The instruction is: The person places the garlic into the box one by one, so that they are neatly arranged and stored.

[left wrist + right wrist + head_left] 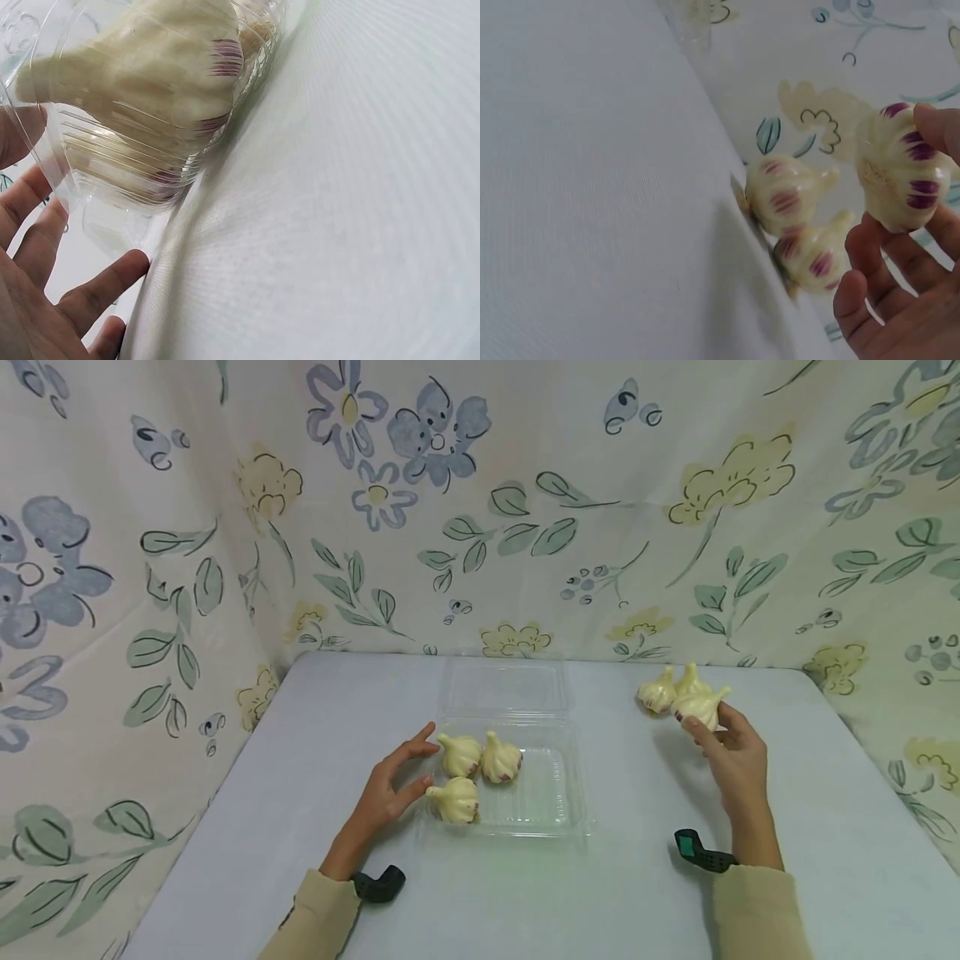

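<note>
My right hand (738,760) pinches a cream garlic bulb (900,169) with purple streaks between thumb and fingers, raised off the table. Close behind it, two more garlic bulbs (657,692) sit side by side at the table's back right. My left hand (386,789) lies along the left side of a clear plastic clamshell box (551,785), fingers spread and fairly straight. Three garlic bulbs (455,800) rest in the left part of that box. In the left wrist view, fingertips (34,195) are at the box's clear wall.
The clamshell's lid (504,689) is folded back flat toward the rear of the white table (330,710). A flowered curtain (480,510) hangs behind and along the sides. Each wrist wears a black band (381,885).
</note>
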Motion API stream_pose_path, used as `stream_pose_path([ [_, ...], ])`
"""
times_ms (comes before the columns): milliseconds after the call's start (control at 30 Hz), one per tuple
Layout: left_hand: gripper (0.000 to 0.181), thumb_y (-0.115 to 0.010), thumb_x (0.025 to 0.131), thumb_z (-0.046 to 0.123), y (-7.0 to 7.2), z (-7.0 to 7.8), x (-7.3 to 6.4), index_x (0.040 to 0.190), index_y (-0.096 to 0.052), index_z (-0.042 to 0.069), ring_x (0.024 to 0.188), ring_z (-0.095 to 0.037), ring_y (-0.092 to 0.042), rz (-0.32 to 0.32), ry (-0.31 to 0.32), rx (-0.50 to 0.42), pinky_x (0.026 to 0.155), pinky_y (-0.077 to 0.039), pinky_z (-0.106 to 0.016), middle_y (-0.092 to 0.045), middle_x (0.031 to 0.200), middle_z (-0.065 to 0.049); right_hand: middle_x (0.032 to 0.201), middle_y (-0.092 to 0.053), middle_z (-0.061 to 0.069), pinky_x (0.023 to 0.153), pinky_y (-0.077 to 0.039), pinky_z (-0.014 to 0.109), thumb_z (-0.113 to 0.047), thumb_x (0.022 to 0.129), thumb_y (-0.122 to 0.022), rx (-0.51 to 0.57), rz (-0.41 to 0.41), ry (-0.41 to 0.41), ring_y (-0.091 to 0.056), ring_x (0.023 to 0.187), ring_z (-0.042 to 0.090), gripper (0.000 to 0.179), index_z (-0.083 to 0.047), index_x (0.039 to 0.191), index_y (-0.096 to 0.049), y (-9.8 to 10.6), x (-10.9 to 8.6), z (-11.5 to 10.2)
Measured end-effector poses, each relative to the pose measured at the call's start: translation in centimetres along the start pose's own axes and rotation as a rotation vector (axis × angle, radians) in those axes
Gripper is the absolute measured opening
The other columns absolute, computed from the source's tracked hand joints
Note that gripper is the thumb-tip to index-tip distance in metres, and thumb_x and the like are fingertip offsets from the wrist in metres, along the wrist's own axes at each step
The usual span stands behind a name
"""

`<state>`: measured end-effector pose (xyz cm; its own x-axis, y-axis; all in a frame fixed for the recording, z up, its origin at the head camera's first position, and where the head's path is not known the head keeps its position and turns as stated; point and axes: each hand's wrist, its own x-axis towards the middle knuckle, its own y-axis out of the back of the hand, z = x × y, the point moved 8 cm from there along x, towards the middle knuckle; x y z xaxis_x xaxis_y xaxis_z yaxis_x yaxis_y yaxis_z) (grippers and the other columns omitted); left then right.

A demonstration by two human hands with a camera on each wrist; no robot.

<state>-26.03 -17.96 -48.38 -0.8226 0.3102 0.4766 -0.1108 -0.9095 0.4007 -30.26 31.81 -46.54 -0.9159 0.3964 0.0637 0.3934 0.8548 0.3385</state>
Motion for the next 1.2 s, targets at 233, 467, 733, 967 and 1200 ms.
stream_pose_path([
  [233,0.038,-0.066,0.093,0.000,0.0,0.0,0.0,0.130,-0.059,-0.006,0.148,-0.025,-0.043,-0.004,0.006,-0.005,0.119,-0.026,-0.017,-0.039,0.162,-0.017,0.116,-0.058,-0.029,0.071,-0.046,0.012,-0.030,0.093,-0.075,0.015,-0.060,0.109,-0.052,0.096,0.003,0.060,-0.012,0.146,-0.054,-2.1,-0.7,-1.9],
  [467,0.039,-0.066,0.092,0.000,0.1,0.2,0.0,0.130,-0.059,-0.006,0.149,-0.017,-0.042,-0.005,0.003,-0.018,0.119,-0.027,-0.018,-0.039,0.162,-0.018,0.112,-0.061,-0.025,0.072,-0.047,0.011,-0.024,0.092,-0.077,0.044,-0.133,0.189,-0.054,0.097,0.005,0.057,-0.011,0.144,-0.057,-3.9,-1.4,-3.5],
  [733,0.039,-0.066,0.092,-0.001,0.0,0.2,0.0,0.130,-0.059,-0.005,0.148,-0.021,-0.044,-0.005,0.011,-0.029,0.118,-0.028,-0.018,-0.038,0.163,-0.016,0.109,-0.059,-0.021,0.075,-0.048,0.011,-0.027,0.093,-0.076,0.009,-0.214,0.232,-0.055,0.097,0.005,0.062,-0.012,0.149,-0.052,-5.9,-2.3,-4.4],
  [967,0.038,-0.065,0.092,-0.003,0.0,0.1,0.0,0.129,-0.059,-0.009,0.147,-0.019,-0.045,-0.001,-0.017,-0.025,0.118,-0.029,-0.018,-0.039,0.162,-0.020,0.108,-0.058,-0.017,0.078,-0.046,0.015,-0.024,0.093,-0.077,0.013,-0.253,0.291,-0.056,0.097,0.006,0.052,-0.009,0.139,-0.059,-7.5,-3.3,-5.5],
  [1200,0.038,-0.065,0.092,-0.002,0.0,0.3,0.0,0.129,-0.059,-0.009,0.146,-0.022,-0.045,-0.001,-0.020,-0.026,0.118,-0.029,-0.018,-0.039,0.162,-0.020,0.107,-0.060,-0.015,0.077,-0.047,0.016,-0.017,0.091,-0.077,0.023,-0.306,0.367,-0.058,0.096,0.008,0.043,-0.005,0.130,-0.062,-9.0,-4.1,-6.7],
])
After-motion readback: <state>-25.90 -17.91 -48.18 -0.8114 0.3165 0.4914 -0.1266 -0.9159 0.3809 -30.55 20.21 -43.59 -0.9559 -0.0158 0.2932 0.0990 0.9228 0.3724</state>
